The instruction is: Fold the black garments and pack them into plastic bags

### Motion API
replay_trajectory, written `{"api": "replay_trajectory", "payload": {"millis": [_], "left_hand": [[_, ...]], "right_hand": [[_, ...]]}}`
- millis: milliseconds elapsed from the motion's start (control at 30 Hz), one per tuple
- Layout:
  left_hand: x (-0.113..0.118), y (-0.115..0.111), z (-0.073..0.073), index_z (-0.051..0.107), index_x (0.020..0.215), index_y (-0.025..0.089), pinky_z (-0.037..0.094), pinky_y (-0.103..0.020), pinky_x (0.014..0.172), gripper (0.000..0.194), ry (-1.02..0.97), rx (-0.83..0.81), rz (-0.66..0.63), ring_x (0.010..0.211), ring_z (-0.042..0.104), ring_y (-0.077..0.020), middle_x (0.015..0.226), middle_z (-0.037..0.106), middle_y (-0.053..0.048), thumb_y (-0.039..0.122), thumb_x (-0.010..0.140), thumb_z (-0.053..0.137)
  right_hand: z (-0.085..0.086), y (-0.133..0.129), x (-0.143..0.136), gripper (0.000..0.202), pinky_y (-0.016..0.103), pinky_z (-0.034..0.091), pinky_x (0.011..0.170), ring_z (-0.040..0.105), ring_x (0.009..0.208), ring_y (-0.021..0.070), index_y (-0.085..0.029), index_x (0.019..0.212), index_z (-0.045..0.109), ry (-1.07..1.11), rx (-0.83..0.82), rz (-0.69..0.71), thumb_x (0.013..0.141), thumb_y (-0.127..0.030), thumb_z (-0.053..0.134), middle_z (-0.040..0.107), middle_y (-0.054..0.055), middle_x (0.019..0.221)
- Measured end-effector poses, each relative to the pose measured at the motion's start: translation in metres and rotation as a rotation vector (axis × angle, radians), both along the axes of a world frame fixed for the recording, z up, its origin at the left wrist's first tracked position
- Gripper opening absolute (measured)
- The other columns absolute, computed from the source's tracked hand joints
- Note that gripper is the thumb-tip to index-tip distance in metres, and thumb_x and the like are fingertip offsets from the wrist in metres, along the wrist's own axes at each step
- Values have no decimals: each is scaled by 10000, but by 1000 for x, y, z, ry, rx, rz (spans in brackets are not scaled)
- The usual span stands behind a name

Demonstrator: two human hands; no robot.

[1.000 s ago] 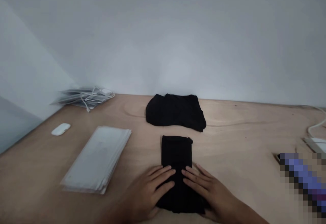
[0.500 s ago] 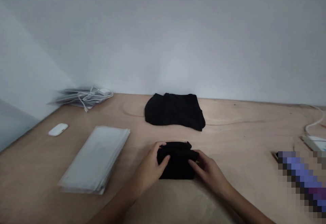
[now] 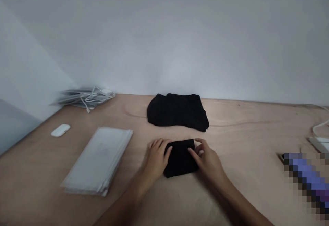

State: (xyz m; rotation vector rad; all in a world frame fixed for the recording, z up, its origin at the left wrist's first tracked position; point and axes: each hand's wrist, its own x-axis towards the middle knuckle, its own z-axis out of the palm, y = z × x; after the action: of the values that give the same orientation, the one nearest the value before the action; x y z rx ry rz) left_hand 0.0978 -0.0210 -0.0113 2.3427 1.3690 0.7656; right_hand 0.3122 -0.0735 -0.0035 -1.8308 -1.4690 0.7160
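Note:
A black cloth [image 3: 181, 159], folded into a small flat rectangle, lies on the wooden table in front of me, slightly tilted. At its left edge is my left hand [image 3: 157, 159], fingers spread, the thumb touching the cloth near its upper left corner. My right hand [image 3: 208, 159] is at the right edge, with its thumb on the cloth and its index finger beyond the upper right corner; the fingers are apart. Farther back, near the wall, a larger black cloth [image 3: 178, 112] lies flat.
A stack of translucent plastic bags [image 3: 99, 161] lies at the left, with a white rounded case [image 3: 60, 130] beyond it. White cables [image 3: 96, 96] rest on grey packets at the back left. A pixelated purple object [image 3: 305, 174] and a white box [image 3: 321, 145] are at the right.
The near cloth's raised flap has been folded down, leaving one flat rectangle turned slightly. My left hand's fingers have moved from the cloth's top to its left side and spread.

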Motion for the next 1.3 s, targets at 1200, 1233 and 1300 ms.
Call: {"api": "replay_trajectory", "payload": {"millis": [1200,1233,1300], "left_hand": [[-170,7,48,739,862,234,570,-365,746,338,202,-180,544,804,747,-299,854,795,-60,467,820,498],[-161,7,52,738,881,223,568,-366,742,336,184,-137,555,784,745,-293,835,789,-61,454,814,503],[-133,3,54,738,962,209,567,-349,736,343,108,-48,524,742,736,-261,811,775,-45,434,824,519]], "right_hand": [[-19,-38,9,564,647,343,1143,339,1477,368,-289,1472,519,-670,258,471,948,-472,624,361,136,1610],[-19,-39,7,564,654,342,1140,336,1477,374,-283,1469,524,-664,256,454,947,-471,625,352,144,1613],[-17,-40,0,586,660,334,1142,310,1487,381,-268,1476,516,-639,244,435,940,-475,631,315,158,1628]]}}
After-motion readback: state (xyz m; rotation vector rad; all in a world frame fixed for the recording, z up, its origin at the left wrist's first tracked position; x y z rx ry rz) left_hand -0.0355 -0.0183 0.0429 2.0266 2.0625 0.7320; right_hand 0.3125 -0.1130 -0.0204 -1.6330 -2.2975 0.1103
